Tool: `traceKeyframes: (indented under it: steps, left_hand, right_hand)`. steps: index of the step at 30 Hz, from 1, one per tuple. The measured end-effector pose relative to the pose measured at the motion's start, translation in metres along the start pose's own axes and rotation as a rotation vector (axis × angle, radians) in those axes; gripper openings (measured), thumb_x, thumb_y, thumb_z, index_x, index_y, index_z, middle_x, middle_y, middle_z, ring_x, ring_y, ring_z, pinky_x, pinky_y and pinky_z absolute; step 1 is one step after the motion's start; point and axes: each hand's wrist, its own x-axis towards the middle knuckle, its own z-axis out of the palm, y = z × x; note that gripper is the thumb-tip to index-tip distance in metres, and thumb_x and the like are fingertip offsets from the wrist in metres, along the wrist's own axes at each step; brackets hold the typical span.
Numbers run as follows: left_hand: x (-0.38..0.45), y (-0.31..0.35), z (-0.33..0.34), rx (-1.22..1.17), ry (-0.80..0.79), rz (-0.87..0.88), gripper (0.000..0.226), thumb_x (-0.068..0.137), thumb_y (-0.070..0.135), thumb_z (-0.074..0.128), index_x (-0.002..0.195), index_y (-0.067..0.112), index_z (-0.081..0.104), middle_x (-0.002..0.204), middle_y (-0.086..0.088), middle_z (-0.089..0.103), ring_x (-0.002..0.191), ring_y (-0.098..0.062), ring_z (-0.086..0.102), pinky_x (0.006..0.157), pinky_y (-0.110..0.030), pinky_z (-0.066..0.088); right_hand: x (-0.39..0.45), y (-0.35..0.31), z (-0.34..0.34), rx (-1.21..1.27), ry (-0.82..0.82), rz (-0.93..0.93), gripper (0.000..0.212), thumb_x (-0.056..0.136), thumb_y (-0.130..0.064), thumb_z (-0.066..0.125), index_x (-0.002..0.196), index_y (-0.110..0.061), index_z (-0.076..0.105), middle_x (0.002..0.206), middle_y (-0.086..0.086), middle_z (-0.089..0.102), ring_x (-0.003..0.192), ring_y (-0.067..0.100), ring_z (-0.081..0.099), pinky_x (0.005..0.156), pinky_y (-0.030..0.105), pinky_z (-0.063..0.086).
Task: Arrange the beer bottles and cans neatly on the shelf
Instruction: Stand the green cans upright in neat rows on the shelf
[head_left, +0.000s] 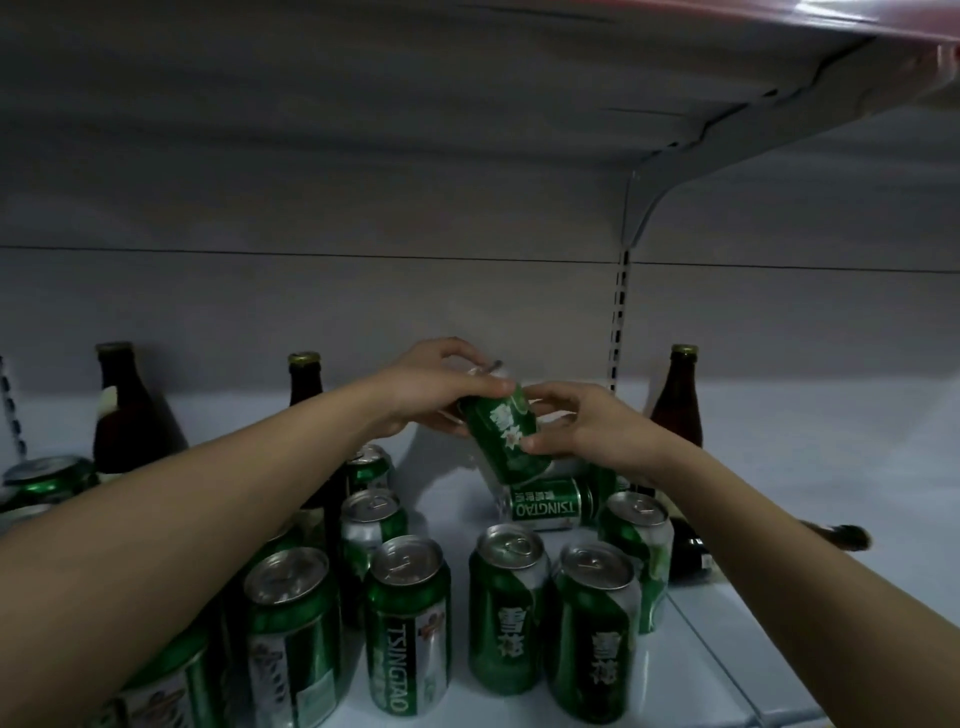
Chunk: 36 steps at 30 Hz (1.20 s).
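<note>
A green beer can (506, 436) is held tilted in the air above the white shelf (779, 467). My left hand (431, 389) grips its upper end from the left. My right hand (587, 423) pinches its side from the right. Below it a Tsingtao can (550, 504) lies on its side. Several green cans stand upright at the front, among them a Tsingtao can (408, 623) and a green can (506, 608). Brown bottles stand at the back: one on the left (122, 410), one in the middle (305, 379), one on the right (680, 400).
A dark bottle (836, 540) lies on its side at the right, partly behind my right forearm. A shelf board hangs overhead with a bracket (654, 192) and slotted upright (618, 322). Bare shelf surface shows to the right of the cans.
</note>
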Motion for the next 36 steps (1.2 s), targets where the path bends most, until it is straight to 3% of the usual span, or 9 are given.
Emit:
traceKeyframes:
  steps: [5, 9, 13, 17, 23, 25, 29, 32, 36]
  left_hand:
    - [-0.003, -0.010, -0.001, 0.275, -0.092, -0.058, 0.045, 0.068, 0.027, 0.091, 0.105, 0.027, 0.065, 0.103, -0.006, 0.069, 0.088, -0.020, 0.072, 0.071, -0.037, 0.063]
    - [-0.006, -0.025, 0.001, 0.395, -0.169, -0.158, 0.053, 0.064, 0.020, 0.092, 0.108, 0.024, 0.063, 0.113, -0.007, 0.063, 0.098, -0.025, 0.067, 0.074, -0.043, 0.063]
    - [-0.009, -0.036, 0.006, 0.476, -0.244, -0.227, 0.055, 0.064, 0.016, 0.092, 0.110, 0.022, 0.064, 0.112, -0.003, 0.056, 0.100, -0.023, 0.062, 0.068, -0.038, 0.063]
    - [-0.005, -0.042, 0.008, 0.511, -0.330, -0.255, 0.049, 0.068, 0.013, 0.090, 0.110, 0.018, 0.065, 0.093, -0.001, 0.064, 0.081, -0.009, 0.063, 0.058, -0.027, 0.059]
    - [0.001, -0.039, 0.005, 0.599, -0.397, -0.295, 0.048, 0.072, 0.025, 0.088, 0.113, 0.024, 0.063, 0.085, -0.003, 0.064, 0.064, -0.014, 0.059, 0.049, -0.019, 0.048]
    - [0.003, -0.037, 0.004, 0.580, -0.418, -0.304, 0.049, 0.075, 0.035, 0.085, 0.117, 0.024, 0.062, 0.088, -0.001, 0.062, 0.058, -0.010, 0.058, 0.047, -0.020, 0.047]
    - [0.015, -0.038, 0.005, 0.529, -0.326, -0.246, 0.049, 0.079, 0.049, 0.077, 0.120, 0.026, 0.061, 0.119, 0.000, 0.061, 0.103, -0.018, 0.065, 0.086, -0.037, 0.060]
    - [0.028, -0.044, 0.014, 0.484, -0.275, -0.237, 0.049, 0.083, 0.042, 0.077, 0.123, 0.023, 0.058, 0.121, -0.001, 0.060, 0.104, -0.021, 0.064, 0.082, -0.033, 0.059]
    - [0.046, -0.054, 0.030, 0.559, -0.308, -0.253, 0.055, 0.083, 0.039, 0.077, 0.130, 0.021, 0.056, 0.130, -0.003, 0.056, 0.112, -0.023, 0.059, 0.084, -0.035, 0.056]
  right_hand:
    - [0.008, -0.007, 0.022, -0.013, -0.179, 0.059, 0.039, 0.086, -0.018, 0.077, 0.122, -0.020, 0.062, 0.108, 0.008, 0.073, 0.098, 0.021, 0.072, 0.086, 0.037, 0.060]
    - [0.013, 0.000, 0.041, -0.010, -0.281, 0.158, 0.034, 0.086, -0.008, 0.075, 0.112, -0.020, 0.058, 0.102, 0.011, 0.076, 0.088, 0.019, 0.074, 0.071, 0.024, 0.059]
    - [0.016, 0.006, 0.056, -0.217, -0.304, 0.175, 0.041, 0.081, -0.015, 0.081, 0.115, -0.015, 0.058, 0.107, 0.010, 0.073, 0.091, 0.017, 0.072, 0.075, 0.027, 0.060]
    - [0.012, 0.008, 0.064, -0.346, -0.336, 0.151, 0.044, 0.082, -0.023, 0.081, 0.119, -0.012, 0.059, 0.113, 0.007, 0.070, 0.106, 0.020, 0.067, 0.097, 0.041, 0.054]
    - [0.008, 0.005, 0.059, -0.369, -0.401, 0.151, 0.044, 0.088, -0.022, 0.074, 0.126, -0.009, 0.057, 0.118, 0.010, 0.069, 0.110, 0.024, 0.066, 0.098, 0.041, 0.053]
    - [0.010, 0.005, 0.048, -0.252, -0.419, 0.199, 0.046, 0.089, -0.018, 0.074, 0.130, -0.014, 0.053, 0.118, 0.007, 0.070, 0.104, 0.019, 0.070, 0.088, 0.033, 0.059]
    - [0.017, 0.006, 0.016, -0.131, -0.219, 0.184, 0.029, 0.094, -0.011, 0.065, 0.122, -0.014, 0.059, 0.107, 0.005, 0.072, 0.090, 0.012, 0.072, 0.069, 0.021, 0.058]
    - [0.022, 0.018, -0.002, -0.219, -0.076, 0.162, 0.021, 0.095, -0.011, 0.063, 0.115, -0.015, 0.064, 0.101, -0.001, 0.071, 0.092, 0.012, 0.070, 0.074, 0.026, 0.060]
    - [0.033, 0.035, -0.008, -0.424, -0.143, 0.152, 0.028, 0.089, -0.016, 0.072, 0.116, -0.017, 0.064, 0.111, -0.002, 0.070, 0.095, 0.008, 0.067, 0.084, 0.024, 0.056]
